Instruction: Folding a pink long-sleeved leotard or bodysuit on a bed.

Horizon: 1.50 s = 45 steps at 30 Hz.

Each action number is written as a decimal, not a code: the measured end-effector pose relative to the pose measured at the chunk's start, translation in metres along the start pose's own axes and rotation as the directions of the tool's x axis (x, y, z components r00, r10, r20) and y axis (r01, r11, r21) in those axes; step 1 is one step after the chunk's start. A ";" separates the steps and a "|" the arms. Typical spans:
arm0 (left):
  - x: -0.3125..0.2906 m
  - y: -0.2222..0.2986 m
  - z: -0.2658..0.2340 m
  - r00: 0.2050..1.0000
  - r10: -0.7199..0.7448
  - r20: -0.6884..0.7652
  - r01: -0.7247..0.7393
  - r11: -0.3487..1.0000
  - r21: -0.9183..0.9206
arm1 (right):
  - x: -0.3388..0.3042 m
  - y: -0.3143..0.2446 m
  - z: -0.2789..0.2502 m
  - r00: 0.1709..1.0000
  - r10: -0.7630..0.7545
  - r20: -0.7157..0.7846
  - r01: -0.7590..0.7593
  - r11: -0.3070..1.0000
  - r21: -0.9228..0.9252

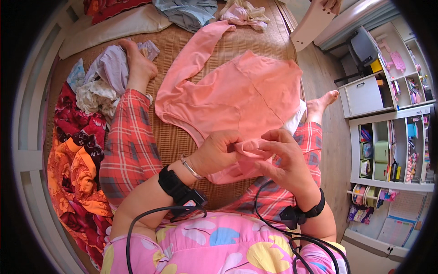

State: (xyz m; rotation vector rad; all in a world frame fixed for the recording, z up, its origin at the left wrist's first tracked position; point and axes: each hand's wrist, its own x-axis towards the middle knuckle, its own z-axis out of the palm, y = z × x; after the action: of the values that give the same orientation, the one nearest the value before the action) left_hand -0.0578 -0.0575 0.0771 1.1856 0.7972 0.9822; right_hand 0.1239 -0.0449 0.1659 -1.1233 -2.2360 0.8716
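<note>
A pink long-sleeved top (237,98) lies spread on the woven mat between my legs, with one sleeve (189,57) stretched toward the far side. Close to my body, my left hand (216,153) grips a bunched edge of the pink fabric, and its fingertips are partly covered by the cloth. From the other side my right hand (287,160) pinches the same rolled edge between thumb and fingers. Whether that edge is a cuff or a hem I cannot tell. A silver bangle (190,168) circles my left wrist.
The woven mat (175,144) covers the bed. Crumpled pale clothes (107,75) and a red-orange floral blanket (75,169) lie at the left. A blue-grey garment (187,13) sits at the far side. Black cables (130,237) hang from my wrist straps. Shelves (388,153) stand at the right.
</note>
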 end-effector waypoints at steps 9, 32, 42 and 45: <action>-0.001 0.002 0.000 0.999 -0.042 0.006 0.042 0.990 -0.135 | -0.010 0.013 -0.009 0.920 0.310 0.241 -0.392 0.708 0.587; 0.001 -0.005 0.003 0.971 0.180 -0.160 -0.158 0.978 0.140 | -0.017 0.060 -0.023 0.836 0.529 0.144 -0.444 0.500 0.743; -0.023 -0.063 -0.010 0.855 -0.482 0.191 0.185 0.627 0.757 | -0.085 0.126 -0.167 0.617 0.638 -0.461 0.067 0.541 0.838; -0.022 -0.072 -0.011 0.838 -0.528 0.139 0.310 0.670 0.675 | -0.122 0.167 -0.178 0.481 0.717 -0.505 0.010 0.571 0.821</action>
State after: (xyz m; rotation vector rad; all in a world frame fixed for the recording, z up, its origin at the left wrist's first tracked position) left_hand -0.0627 -0.0799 0.0042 1.5821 1.1155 0.0833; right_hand 0.3944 -0.0126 0.1491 -1.2509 -0.6589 1.0027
